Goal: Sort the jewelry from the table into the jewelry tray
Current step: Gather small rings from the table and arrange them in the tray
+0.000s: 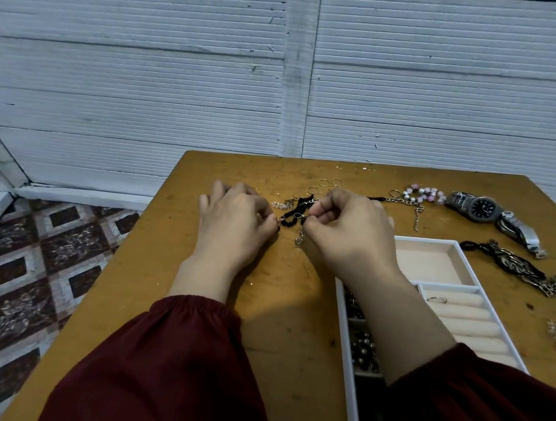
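1. A black bracelet (291, 216) lies stretched on the desk (276, 313), between the two hands and left of the jewelry tray's far corner.
2. The left hand (234, 219) pinches its near end with curled fingers, and the right hand (346, 231) pinches the metal clasp end. A short chain dangles below that grip.
3. Just beyond the hands I see thin gold rings (324, 182) and a small sparkly piece (280, 205).
4. The jewelry tray (428, 240) sits under the right forearm. One ring (437, 299) is tucked in its padded rolls, and dark beads (363, 346) fill the left compartments.
5. Farther right on the desk lie a pink and white bead bracelet (422, 194), a dark-faced watch (482, 207) and a tangled dark chain necklace (520, 270).
6. Dark red sleeves (167, 370) cover both forearms.
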`<state>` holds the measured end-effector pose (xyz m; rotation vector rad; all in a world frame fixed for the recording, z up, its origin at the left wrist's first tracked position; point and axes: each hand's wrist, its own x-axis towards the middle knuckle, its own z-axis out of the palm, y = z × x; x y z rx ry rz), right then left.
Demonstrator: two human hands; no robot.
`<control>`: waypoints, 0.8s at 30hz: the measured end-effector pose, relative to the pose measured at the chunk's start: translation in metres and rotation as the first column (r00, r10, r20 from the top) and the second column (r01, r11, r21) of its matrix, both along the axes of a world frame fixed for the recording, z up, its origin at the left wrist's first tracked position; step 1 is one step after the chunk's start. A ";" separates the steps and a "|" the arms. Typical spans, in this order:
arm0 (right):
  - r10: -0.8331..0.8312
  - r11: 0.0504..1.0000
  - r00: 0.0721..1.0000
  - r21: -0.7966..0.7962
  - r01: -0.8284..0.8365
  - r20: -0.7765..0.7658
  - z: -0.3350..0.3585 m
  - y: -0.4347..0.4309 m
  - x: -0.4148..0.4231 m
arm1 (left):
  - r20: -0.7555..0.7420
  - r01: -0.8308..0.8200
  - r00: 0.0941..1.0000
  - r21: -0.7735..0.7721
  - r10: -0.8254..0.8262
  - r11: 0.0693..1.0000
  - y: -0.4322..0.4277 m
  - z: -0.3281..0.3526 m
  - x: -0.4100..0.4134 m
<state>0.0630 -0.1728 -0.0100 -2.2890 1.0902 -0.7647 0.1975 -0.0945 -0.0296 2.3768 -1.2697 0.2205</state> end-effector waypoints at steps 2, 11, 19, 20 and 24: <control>0.004 1.000 1.000 -0.002 -0.004 0.000 0.000 -0.001 0.001 | -0.064 -0.001 0.998 -0.014 0.000 1.000 0.001 0.000 0.002; -0.007 1.000 0.997 0.024 0.005 0.081 0.010 -0.002 -0.004 | -0.180 -0.065 0.983 -0.169 0.034 0.983 0.004 0.012 -0.005; 0.014 0.985 0.950 0.159 -0.067 0.312 0.022 0.006 -0.023 | -0.185 -0.109 0.982 -0.329 0.050 0.938 0.024 0.019 -0.037; 0.016 0.981 0.941 0.175 -0.080 0.338 0.023 0.008 -0.028 | -0.191 -0.113 0.980 -0.352 0.046 0.929 0.026 0.020 -0.042; 0.009 0.968 0.912 0.226 -0.111 0.411 0.032 0.017 -0.053 | -0.232 -0.114 0.973 -0.410 0.018 0.905 0.038 0.026 -0.061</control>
